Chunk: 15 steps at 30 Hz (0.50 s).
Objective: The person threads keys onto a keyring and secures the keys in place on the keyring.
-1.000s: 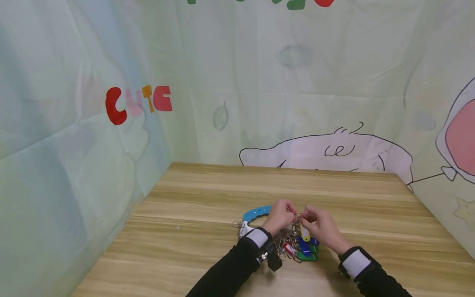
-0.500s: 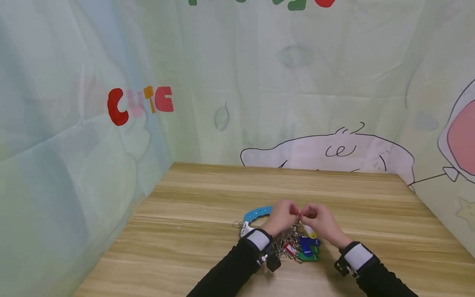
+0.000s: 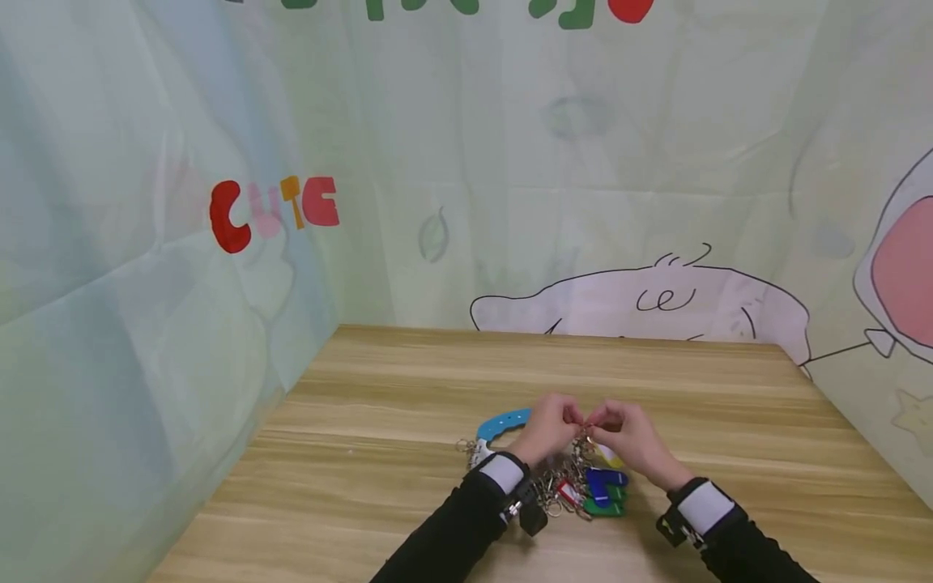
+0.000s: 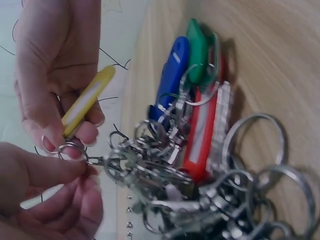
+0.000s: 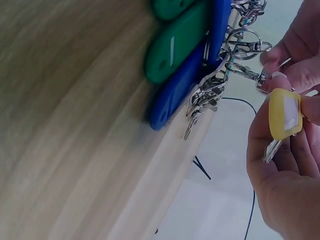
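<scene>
Both hands meet above a bunch of keychain hardware on the wooden table. My left hand (image 3: 550,425) pinches a small metal key ring (image 4: 72,150) joined to a swivel clasp (image 5: 262,81). My right hand (image 3: 636,444) holds a yellow key tag (image 5: 285,114) by its ring end, fingertips against the left hand's. A key (image 5: 272,149) hangs beside the yellow tag. Below lie blue tags (image 4: 172,75), green tags (image 5: 177,45) and a red tag (image 4: 202,130) among tangled clasps and rings (image 4: 150,170). The fingertips partly hide where the rings join.
A blue curved holder (image 3: 503,423) with a white part lies left of the bunch, partly behind my left hand; small rings (image 3: 464,445) hang at its left end. The wooden table (image 3: 350,486) runs back to a printed cloth (image 3: 583,178) at the rear and sides.
The right hand has closed in on the left one, and the yellow tag has turned so less of it shows. The view has tilted up slightly.
</scene>
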{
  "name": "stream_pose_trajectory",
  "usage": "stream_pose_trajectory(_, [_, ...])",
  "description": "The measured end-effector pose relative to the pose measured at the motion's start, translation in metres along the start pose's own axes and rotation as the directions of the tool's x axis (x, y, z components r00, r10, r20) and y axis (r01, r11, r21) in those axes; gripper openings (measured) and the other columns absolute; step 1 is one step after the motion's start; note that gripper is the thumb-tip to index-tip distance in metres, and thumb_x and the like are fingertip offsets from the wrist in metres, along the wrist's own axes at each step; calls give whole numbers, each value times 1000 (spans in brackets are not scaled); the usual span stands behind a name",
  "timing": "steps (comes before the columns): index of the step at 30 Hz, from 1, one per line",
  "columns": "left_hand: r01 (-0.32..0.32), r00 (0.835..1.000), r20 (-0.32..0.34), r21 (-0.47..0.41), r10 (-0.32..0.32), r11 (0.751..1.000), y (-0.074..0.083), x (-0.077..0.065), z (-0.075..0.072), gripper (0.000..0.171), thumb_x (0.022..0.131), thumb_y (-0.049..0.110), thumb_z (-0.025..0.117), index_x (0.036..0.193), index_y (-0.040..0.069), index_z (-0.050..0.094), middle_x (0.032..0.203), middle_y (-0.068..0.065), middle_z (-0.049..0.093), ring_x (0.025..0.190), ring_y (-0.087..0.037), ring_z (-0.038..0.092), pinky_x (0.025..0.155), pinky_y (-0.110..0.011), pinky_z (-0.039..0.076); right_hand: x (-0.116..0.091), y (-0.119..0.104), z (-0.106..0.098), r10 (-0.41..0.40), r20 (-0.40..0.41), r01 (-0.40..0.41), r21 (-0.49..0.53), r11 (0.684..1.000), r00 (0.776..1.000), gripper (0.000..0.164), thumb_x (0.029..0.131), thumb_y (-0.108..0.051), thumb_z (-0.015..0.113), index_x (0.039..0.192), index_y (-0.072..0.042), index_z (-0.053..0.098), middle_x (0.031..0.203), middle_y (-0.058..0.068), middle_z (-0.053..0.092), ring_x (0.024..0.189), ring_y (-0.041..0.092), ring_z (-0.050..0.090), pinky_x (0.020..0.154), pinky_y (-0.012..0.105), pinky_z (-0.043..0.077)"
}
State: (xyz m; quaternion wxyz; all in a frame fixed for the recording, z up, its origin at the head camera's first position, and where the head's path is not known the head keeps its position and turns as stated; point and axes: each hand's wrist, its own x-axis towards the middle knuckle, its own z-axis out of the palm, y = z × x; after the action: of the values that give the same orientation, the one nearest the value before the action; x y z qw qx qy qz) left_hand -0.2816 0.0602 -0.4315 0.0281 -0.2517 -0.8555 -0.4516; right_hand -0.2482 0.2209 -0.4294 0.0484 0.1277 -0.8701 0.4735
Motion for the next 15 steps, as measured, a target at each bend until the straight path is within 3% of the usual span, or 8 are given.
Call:
stream_pose_trajectory(7, [-79,997,2,-3,79,997,0,-2,0,10,78,-8,66,81,2,66,72,-9,69,60,2,51,60,-11,43,0,-1,-2,24,6,-24,49,999,1000,8,86,-1,65,93,3,64,93,18,73,85,15,69,73,20,51])
stream_pose_trajectory(15, [-10,1000,11,-58,10,998,-3,0,0,9,75,-9,65,78,-1,67,67,-11,67,54,1,46,50,-13,37,0,0,-2,-30,29,28,79,996,999,8,87,0,64,94,5,64,93,20,72,83,16,70,69,20,53])
